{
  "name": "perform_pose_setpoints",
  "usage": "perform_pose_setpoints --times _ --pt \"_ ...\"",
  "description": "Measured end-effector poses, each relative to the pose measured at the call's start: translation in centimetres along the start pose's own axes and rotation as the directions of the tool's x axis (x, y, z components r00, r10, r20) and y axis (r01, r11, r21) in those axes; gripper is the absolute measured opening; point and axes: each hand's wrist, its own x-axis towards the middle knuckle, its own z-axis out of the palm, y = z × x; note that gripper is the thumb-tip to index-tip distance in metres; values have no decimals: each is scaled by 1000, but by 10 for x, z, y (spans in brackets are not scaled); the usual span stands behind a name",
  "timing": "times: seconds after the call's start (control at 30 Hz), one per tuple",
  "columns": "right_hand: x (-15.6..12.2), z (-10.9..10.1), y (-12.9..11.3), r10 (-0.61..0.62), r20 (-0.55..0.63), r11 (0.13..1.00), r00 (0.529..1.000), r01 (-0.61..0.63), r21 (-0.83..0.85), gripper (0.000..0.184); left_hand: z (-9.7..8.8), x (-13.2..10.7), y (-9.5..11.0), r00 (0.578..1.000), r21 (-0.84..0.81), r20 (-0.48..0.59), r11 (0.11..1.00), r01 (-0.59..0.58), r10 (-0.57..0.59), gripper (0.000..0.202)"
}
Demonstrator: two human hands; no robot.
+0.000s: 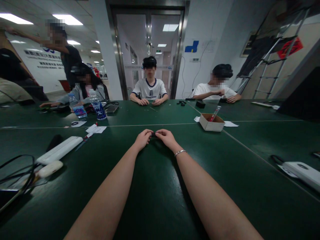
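Observation:
Both my arms reach forward over a dark green table. A small black piece lies between my fingertips, low over the tabletop; its kind is too small to make out. My left hand pinches its left end, fingers curled. On the other end, my right hand grips with thumb and fingers drawn together. A silver bracelet circles my right wrist. Most of the piece is hidden by my fingers.
An open cardboard box with a clear tube stands ahead on the right. Two bottles are at the left, and a white power strip lies nearer. A white device sits at right. Several people sit across; one person faces me.

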Motion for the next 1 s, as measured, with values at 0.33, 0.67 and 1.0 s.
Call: perform_pose_setpoints --times 0.33,0.67,1.0 --pt "-1 -1 -4 -1 4 1000 1000 1 2 17 0 0 -1 999 0 45 1000 -27 27 33" --pt "-2 -1 -5 20 1 1000 1000 -20 0 20 -1 1 -1 998 -12 57 1000 -20 21 31" --pt "-2 0 -6 23 -10 1000 1000 -23 -9 17 0 2 -1 999 -28 44 999 -24 26 29"
